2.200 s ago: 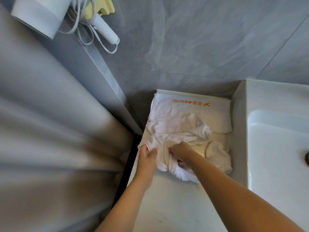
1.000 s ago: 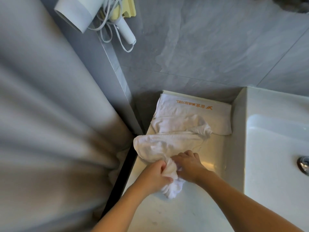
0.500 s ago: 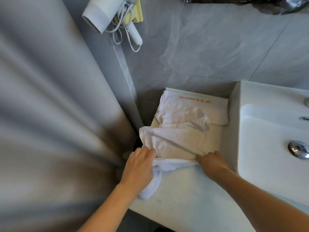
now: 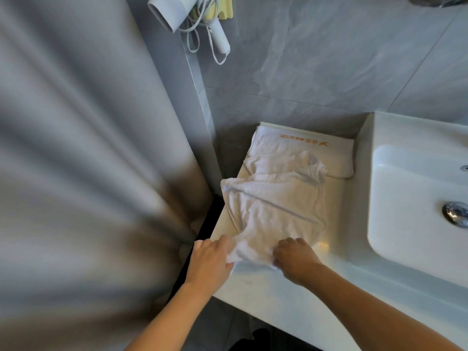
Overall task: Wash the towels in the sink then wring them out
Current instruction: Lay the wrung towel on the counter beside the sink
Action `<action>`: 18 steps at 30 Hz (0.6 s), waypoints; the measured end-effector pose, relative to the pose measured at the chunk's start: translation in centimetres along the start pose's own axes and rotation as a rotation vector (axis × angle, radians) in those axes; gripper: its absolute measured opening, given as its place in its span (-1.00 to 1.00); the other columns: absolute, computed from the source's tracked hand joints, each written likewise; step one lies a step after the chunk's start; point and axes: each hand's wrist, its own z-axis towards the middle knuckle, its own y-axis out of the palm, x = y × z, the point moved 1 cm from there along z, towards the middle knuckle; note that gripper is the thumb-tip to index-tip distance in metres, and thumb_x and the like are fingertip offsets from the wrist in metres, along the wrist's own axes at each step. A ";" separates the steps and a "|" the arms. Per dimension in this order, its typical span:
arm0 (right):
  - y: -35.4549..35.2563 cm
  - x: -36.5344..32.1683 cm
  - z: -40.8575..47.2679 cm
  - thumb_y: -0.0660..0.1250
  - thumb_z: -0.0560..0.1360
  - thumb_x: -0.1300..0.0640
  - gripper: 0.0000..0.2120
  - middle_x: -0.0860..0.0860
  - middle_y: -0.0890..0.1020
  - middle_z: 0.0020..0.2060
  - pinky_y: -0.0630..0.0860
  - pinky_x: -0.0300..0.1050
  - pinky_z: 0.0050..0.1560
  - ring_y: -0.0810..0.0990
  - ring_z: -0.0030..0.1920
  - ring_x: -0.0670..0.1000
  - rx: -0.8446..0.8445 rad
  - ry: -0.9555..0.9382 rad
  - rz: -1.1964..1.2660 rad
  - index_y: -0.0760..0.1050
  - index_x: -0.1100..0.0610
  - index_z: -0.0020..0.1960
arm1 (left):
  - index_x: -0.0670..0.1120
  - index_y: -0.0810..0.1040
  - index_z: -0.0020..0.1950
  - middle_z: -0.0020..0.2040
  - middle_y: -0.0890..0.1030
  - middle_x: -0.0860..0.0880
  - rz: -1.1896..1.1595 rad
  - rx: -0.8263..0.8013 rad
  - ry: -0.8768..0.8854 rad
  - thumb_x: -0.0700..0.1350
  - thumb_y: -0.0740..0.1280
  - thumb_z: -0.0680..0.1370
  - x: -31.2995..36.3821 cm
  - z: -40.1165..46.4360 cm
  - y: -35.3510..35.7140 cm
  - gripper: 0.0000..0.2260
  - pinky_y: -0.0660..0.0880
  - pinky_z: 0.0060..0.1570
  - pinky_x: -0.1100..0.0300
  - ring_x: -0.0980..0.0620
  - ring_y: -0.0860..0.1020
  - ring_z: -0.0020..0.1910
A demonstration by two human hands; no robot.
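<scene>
A crumpled white towel (image 4: 273,211) lies spread on the white counter (image 4: 291,300), left of the sink (image 4: 415,198). My left hand (image 4: 210,262) grips its near left edge. My right hand (image 4: 293,257) grips its near right edge, fingers curled into the cloth. Behind it sits a second rumpled white towel (image 4: 283,165), and at the back a folded white towel with orange HOTEL lettering (image 4: 304,145).
A grey curtain (image 4: 88,173) hangs along the left, close to the counter's left edge. A white hair dryer (image 4: 177,13) with a cord hangs on the grey tiled wall (image 4: 329,59). The sink's metal drain (image 4: 455,216) shows at the right edge.
The towel went from bunched between my hands to spread flat on the counter. My hands have drawn closer together along its near edge.
</scene>
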 end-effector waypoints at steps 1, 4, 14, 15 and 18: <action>0.1 0.7 -0.2 0.16 0.59 -0.01 -0.71 0.04 0.50 0.21 0.26 -0.02 0.28 0.45 0.25 0.10 -0.017 0.044 -0.032 0.50 0.03 0.25 | 0.05 0.33 0.04 -0.16 0.50 0.11 -0.090 -0.001 0.031 0.11 0.36 0.49 0.2 -0.3 -0.3 -0.72 0.40 0.07 0.11 0.06 0.47 -0.13; 0.0 3.1 -1.1 0.18 0.55 0.04 -0.63 0.03 0.45 0.27 0.23 -0.01 0.35 0.40 0.32 0.07 -0.099 0.170 -0.069 0.43 0.04 0.34 | 0.12 0.23 0.33 0.22 0.38 0.15 -0.291 -0.189 0.029 0.12 0.34 0.46 -0.3 -1.3 0.0 -0.50 0.27 0.29 0.18 0.10 0.30 0.24; -1.3 -4.8 0.4 0.31 0.50 -0.25 -0.44 -0.03 0.53 0.30 0.38 -0.04 0.30 0.53 0.23 0.07 -0.109 0.000 0.484 0.31 -0.03 0.40 | 0.08 0.30 -0.14 -0.15 0.41 0.09 -0.327 -0.318 -0.156 0.04 0.33 0.56 -1.8 -1.1 0.8 -0.79 0.45 0.02 0.13 0.10 0.40 -0.12; -1.3 -4.9 0.3 0.30 0.54 -0.17 -0.52 -0.01 0.53 0.29 0.42 -0.09 0.24 0.54 0.20 0.07 -0.138 0.013 0.558 0.34 -0.01 0.39 | 0.08 0.24 -0.19 -0.22 0.37 0.08 -0.453 -0.343 -0.203 0.02 0.34 0.55 -1.9 -0.9 0.0 -0.72 0.40 -0.20 0.16 0.12 0.35 -0.25; -1.8 -2.7 0.3 0.34 0.52 0.04 -0.62 0.07 0.56 0.21 0.43 -0.12 0.13 0.55 0.18 0.11 -0.206 0.105 0.862 0.45 0.11 0.30 | 0.10 0.28 -0.11 -0.17 0.41 0.10 -0.594 -0.397 -0.276 0.11 0.41 0.47 -2.8 -0.1 -3.2 -0.70 0.31 -0.28 0.20 0.12 0.37 -0.29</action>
